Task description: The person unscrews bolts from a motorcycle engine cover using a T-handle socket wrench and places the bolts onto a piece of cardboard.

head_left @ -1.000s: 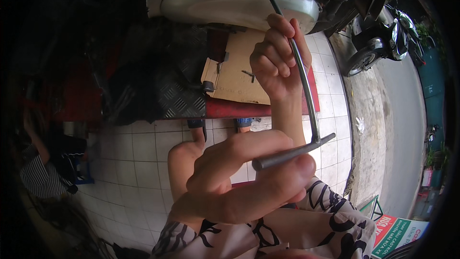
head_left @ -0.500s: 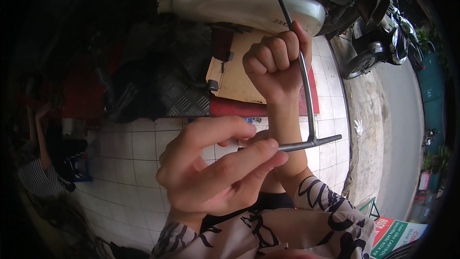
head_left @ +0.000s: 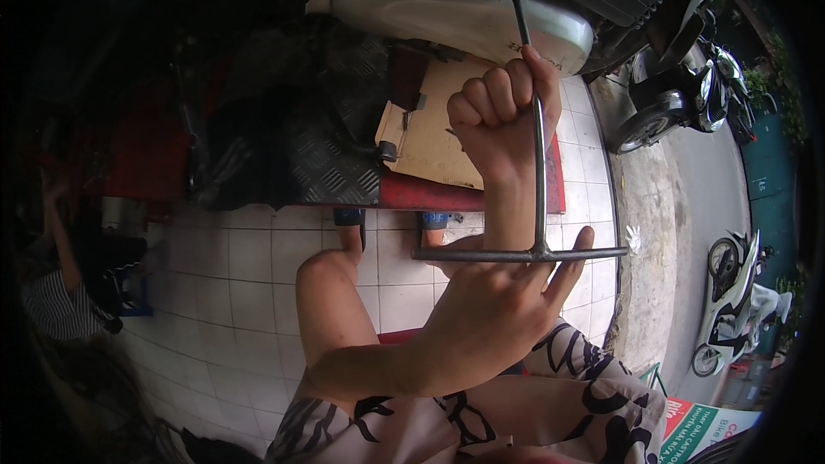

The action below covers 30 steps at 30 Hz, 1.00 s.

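A long dark metal T-handle wrench [head_left: 540,180] runs from the motorcycle's silver cover [head_left: 447,9] down toward me. Its far end meets the cover's lower edge, and the exact contact is hard to make out. My right hand [head_left: 507,116] is closed in a fist, thumb stretched up, with the shaft running between thumb and fingers. Nearer to me, my left hand [head_left: 494,314] is at the crossbar, right of the joint. One finger stretches up past the bar; other fingertips are hidden behind it. The left hand touches the bar without wrapping round it.
Cardboard [head_left: 438,137] lies on a red platform [head_left: 430,198] beside a dark chequered metal plate [head_left: 335,163]. A person in striped clothing [head_left: 51,305] is at the far left. Parked motorbikes [head_left: 657,120] and a street [head_left: 687,189] are on the right, with a signboard [head_left: 705,430] below.
My left hand has gone from pinching the crossbar's left end to its right part, fingers pointing away. The crossbar has turned. My right hand stays on the shaft. The view has shifted slightly.
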Each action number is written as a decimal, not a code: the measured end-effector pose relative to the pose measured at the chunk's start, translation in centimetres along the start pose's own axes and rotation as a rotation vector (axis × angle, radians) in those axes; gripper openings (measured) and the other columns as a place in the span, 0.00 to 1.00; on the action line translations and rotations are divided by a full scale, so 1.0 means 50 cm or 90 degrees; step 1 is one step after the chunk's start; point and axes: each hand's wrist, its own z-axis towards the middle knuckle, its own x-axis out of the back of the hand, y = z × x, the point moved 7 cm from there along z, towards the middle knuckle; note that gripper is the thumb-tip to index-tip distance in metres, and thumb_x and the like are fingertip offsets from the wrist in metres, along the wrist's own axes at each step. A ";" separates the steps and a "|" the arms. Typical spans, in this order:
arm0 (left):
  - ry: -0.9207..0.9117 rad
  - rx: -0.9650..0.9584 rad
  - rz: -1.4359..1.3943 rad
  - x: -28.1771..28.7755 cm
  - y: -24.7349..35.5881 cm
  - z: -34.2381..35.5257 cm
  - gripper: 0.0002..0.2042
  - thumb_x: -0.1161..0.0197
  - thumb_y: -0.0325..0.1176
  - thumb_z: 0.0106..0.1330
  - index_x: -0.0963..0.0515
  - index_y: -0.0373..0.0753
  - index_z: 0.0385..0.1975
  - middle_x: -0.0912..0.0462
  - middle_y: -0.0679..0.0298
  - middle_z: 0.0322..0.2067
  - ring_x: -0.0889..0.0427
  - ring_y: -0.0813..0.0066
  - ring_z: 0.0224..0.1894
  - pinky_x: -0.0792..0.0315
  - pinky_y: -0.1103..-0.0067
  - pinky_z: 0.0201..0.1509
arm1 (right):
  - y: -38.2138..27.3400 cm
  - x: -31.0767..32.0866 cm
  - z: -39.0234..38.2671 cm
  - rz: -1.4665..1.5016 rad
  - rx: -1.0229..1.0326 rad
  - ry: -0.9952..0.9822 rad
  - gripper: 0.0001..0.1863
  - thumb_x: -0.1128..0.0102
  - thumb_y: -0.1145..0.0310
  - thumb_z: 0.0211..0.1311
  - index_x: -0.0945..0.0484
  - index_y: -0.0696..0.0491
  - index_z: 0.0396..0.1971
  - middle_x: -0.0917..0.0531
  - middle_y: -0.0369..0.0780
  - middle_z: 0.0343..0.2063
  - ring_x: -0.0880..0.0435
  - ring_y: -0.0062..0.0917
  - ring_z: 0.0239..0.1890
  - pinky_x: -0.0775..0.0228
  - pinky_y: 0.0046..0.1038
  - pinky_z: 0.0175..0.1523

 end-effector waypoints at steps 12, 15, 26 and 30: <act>0.127 0.190 -0.066 0.054 0.017 -0.046 0.37 0.32 0.44 0.61 0.35 0.20 0.60 0.28 0.70 0.10 0.30 0.80 0.08 0.34 0.82 0.13 | -0.030 0.007 -0.009 0.101 -0.026 0.018 0.29 0.54 0.58 0.70 0.51 0.45 0.08 0.54 0.29 0.07 0.60 0.17 0.13 0.65 0.24 0.21; 0.077 0.230 0.034 0.041 0.011 -0.042 0.38 0.34 0.49 0.62 0.35 0.20 0.60 0.32 0.70 0.06 0.31 0.77 0.06 0.38 0.80 0.11 | -0.026 0.002 -0.007 0.103 -0.011 0.042 0.29 0.55 0.60 0.70 0.51 0.44 0.07 0.54 0.29 0.07 0.60 0.17 0.13 0.66 0.24 0.21; 0.163 0.266 0.090 0.049 -0.016 -0.043 0.22 0.33 0.44 0.62 0.23 0.34 0.48 0.30 0.68 0.07 0.28 0.74 0.07 0.38 0.77 0.15 | -0.012 -0.006 -0.008 0.103 -0.001 0.104 0.28 0.55 0.60 0.72 0.49 0.44 0.08 0.53 0.28 0.07 0.60 0.16 0.13 0.66 0.23 0.20; 0.185 0.240 -0.047 0.041 -0.062 -0.026 0.07 0.33 0.36 0.62 0.19 0.40 0.33 0.27 0.67 0.09 0.27 0.72 0.10 0.39 0.75 0.17 | -0.007 -0.008 -0.009 0.102 -0.016 0.101 0.29 0.56 0.58 0.72 0.49 0.44 0.08 0.53 0.28 0.07 0.59 0.16 0.14 0.65 0.23 0.21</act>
